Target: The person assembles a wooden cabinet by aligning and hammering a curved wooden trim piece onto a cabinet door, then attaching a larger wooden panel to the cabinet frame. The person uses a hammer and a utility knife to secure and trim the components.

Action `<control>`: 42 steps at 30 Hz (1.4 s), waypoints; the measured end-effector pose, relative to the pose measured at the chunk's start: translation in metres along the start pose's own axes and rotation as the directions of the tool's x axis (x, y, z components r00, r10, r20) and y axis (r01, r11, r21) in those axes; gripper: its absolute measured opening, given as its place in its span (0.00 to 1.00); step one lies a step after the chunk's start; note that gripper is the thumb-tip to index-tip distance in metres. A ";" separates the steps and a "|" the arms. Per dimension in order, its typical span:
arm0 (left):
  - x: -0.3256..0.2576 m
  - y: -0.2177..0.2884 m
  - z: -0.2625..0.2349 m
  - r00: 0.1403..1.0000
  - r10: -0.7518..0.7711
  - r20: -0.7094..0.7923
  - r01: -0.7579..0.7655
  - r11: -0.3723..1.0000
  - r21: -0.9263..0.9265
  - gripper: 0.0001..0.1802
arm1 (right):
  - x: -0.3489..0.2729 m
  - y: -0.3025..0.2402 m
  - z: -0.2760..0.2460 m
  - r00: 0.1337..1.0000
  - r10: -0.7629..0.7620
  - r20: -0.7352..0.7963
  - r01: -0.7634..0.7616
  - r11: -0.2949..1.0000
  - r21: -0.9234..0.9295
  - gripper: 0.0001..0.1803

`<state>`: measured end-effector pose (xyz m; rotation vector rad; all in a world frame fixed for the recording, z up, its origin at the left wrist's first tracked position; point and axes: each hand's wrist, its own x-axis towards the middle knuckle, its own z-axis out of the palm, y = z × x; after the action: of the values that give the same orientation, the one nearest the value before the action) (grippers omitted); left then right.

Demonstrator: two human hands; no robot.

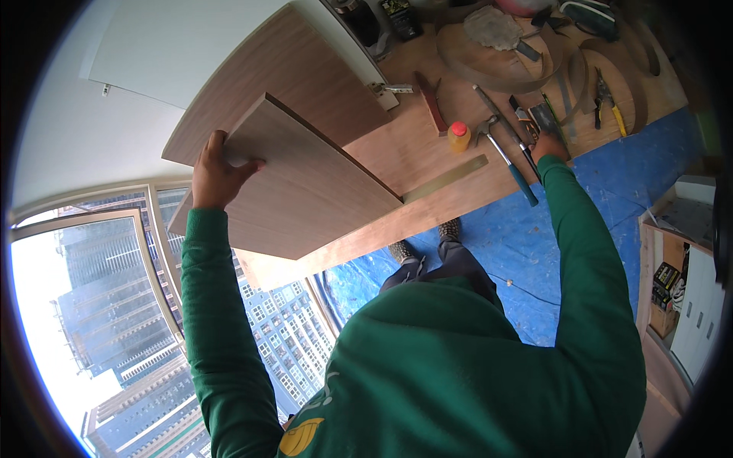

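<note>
My left hand (217, 172) grips the upper edge of a wood-grain board (298, 179), thumb on its face. The board stands tilted on the plywood worktop. On the right, my right hand (548, 146) reaches down among the tools, its fingers curled at the near end of a dark rectangular block (544, 119); what they close on is partly hidden. Beside it lie an orange-and-black hand tool (525, 116), a long dark bar (504, 120) and a claw hammer (508, 164) with a teal handle. A small yellow bottle (459, 137) with a red cap stands left of the hammer.
Edging strip (447, 179) lies along the worktop (366, 153); more strip curls in loops (561, 69) at the back. Yellow-handled pliers (611, 103) rest at far right. A larger curved wood-grain panel (282, 76) is behind the board. Blue sheeting (489, 244) covers the floor; windows are left.
</note>
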<state>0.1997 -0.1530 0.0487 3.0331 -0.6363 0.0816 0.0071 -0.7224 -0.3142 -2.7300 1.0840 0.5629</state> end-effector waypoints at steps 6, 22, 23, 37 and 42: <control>0.002 -0.001 0.001 1.000 0.008 -0.005 -0.008 1.000 0.010 0.41 | 0.002 -0.005 -0.001 1.000 -0.023 -0.009 0.023 1.000 -0.015 0.29; 0.017 -0.009 0.007 0.999 0.003 0.053 -0.004 1.000 0.011 0.43 | 0.003 -0.013 0.004 0.998 -0.067 -0.008 0.067 0.996 -0.051 0.18; 0.019 -0.011 0.008 0.998 0.006 0.056 -0.007 1.000 0.011 0.44 | 0.003 -0.013 0.005 0.998 -0.052 -0.023 0.051 0.998 -0.049 0.17; 0.031 -0.017 0.012 0.995 0.016 0.097 -0.016 1.000 0.001 0.46 | 0.009 -0.007 -0.004 0.999 -0.044 -0.021 0.046 0.997 0.056 0.29; 0.030 -0.015 0.011 0.997 0.017 0.081 -0.018 1.000 0.002 0.45 | 0.007 0.006 0.004 0.957 -0.053 -0.285 0.112 0.975 0.194 0.28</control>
<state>0.2339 -0.1515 0.0389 3.0476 -0.6689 -0.0396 0.0065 -0.7297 -0.3210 -2.7051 1.0116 0.0464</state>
